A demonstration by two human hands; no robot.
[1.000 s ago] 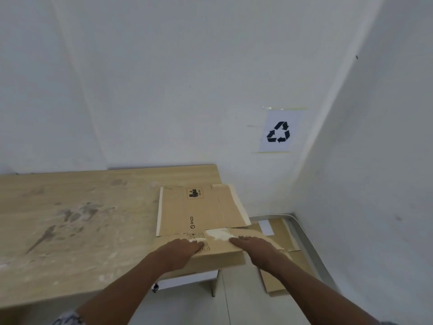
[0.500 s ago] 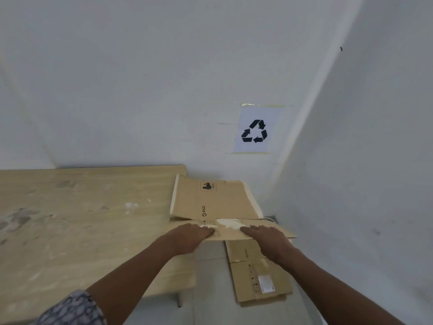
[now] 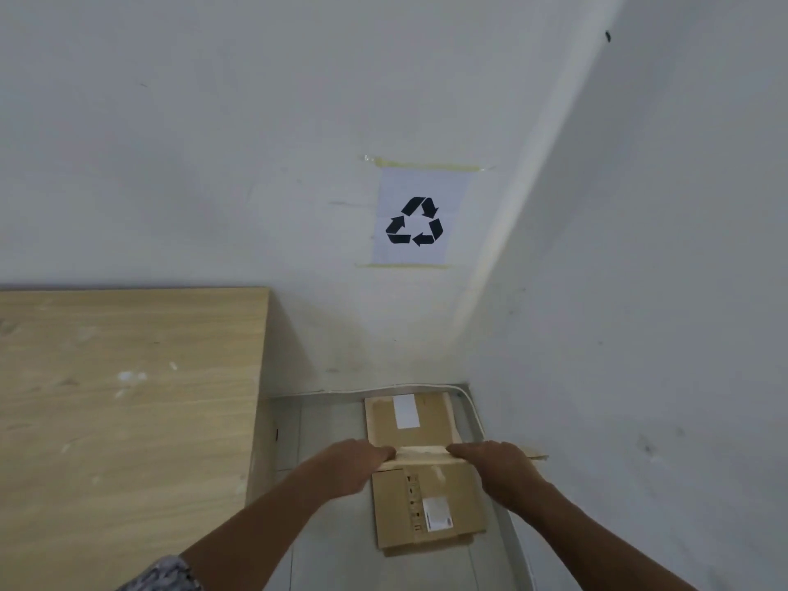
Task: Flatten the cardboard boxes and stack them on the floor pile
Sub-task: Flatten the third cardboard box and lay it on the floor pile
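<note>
I have both hands on the flattened box (image 3: pixel 422 456), held out over the floor to the right of the counter (image 3: pixel 128 398). My left hand (image 3: pixel 349 467) is clenched on the near edge at its left end, and my right hand (image 3: pixel 499 467) grips the same edge toward the right, knuckles up, fingers curled over the cardboard. From this angle the sheet is almost edge-on: I see mainly a pale strip of its near edge between my hands, with a panel rising beyond it that carries a white label, and a corner poking out past my right hand.

Directly below, the floor pile (image 3: pixel 428 509) lies in the corner by the wall, under the recycling sign (image 3: pixel 415 221). Its top piece is flat brown cardboard with a white sticker and some printed marks.

I judge the sheet to be light and fairly stiff across the flutes, but ready to hinge at its creases, so a single-point hold would let a panel swing open. Two hands spread along one edge suits it. The surface looks dry and matte, so slip is unlikely; the edge is thin and could crumple under a hard squeeze.

My aim would be to bring it down level, squared to the pile's outline, and release only once it rests on the top sheet.
</note>
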